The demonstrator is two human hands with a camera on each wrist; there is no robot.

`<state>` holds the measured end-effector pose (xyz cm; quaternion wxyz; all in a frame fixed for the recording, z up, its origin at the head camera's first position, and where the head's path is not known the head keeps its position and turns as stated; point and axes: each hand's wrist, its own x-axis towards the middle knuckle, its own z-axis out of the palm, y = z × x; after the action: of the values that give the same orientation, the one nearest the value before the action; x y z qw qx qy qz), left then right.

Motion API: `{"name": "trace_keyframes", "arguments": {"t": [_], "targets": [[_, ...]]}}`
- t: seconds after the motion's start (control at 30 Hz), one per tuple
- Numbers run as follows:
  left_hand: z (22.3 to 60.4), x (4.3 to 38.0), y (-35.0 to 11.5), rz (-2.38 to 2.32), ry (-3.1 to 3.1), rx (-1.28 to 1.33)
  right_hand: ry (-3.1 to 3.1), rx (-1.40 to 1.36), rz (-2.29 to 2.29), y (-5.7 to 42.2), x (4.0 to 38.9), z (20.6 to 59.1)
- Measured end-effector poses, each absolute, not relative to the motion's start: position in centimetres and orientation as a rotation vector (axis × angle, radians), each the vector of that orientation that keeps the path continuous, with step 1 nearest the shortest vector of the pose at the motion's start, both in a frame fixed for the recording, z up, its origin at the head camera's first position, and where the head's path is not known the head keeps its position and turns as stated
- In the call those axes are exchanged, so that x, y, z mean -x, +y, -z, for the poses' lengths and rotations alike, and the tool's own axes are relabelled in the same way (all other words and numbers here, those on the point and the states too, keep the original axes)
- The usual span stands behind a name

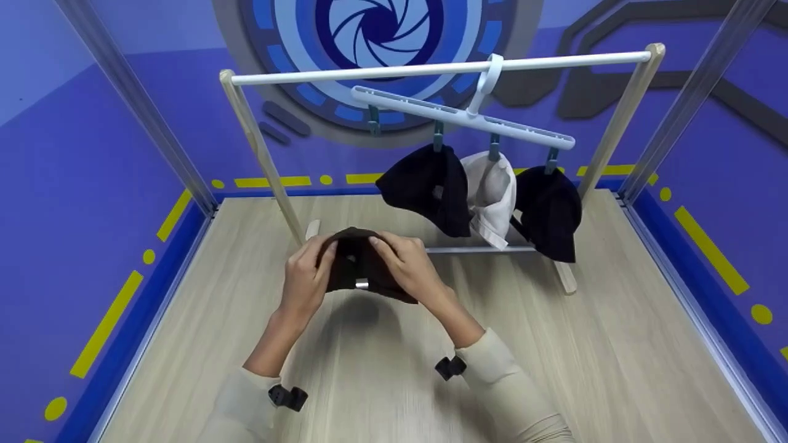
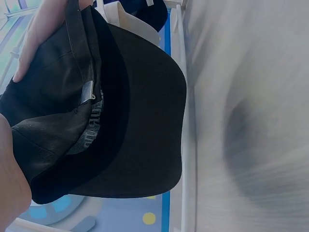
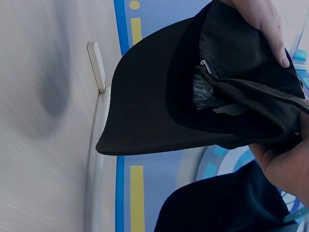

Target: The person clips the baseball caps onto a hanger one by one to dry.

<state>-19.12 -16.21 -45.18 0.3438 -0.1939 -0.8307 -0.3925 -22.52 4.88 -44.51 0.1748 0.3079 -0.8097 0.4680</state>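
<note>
Both hands hold a black baseball cap point(image 1: 372, 267) above the table, in front of the rack's left part. My left hand point(image 1: 301, 277) grips its left side, thumb toward me. On the opposite side, my right hand point(image 1: 411, 264) pinches the fabric between thumb and fingers. The wrist views show the cap's dark brim point(image 2: 152, 116) pointing down toward the tabletop. A strap with a small metal buckle point(image 2: 88, 92) crosses the back opening, and printed lettering shows on a band inside.
A white hanger point(image 1: 425, 111) hangs tilted from the rack's rail point(image 1: 369, 72). Its clips hold a black cap point(image 1: 425, 184), a white cap point(image 1: 492, 181) and another black cap point(image 1: 551, 212). The leftmost clip point(image 1: 373, 122) holds nothing. Purple walls point(image 1: 74, 203) enclose the wooden table point(image 1: 615, 344).
</note>
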Motion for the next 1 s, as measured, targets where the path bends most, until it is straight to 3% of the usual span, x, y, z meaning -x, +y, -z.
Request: {"name": "trace_keyframes", "arguments": {"t": [1.0], "targets": [[43.1, 20.4, -14.2, 1.027, -2.116, 0.633, -2.239, -0.905, -1.262, 8.3, 23.3, 42.3]]}}
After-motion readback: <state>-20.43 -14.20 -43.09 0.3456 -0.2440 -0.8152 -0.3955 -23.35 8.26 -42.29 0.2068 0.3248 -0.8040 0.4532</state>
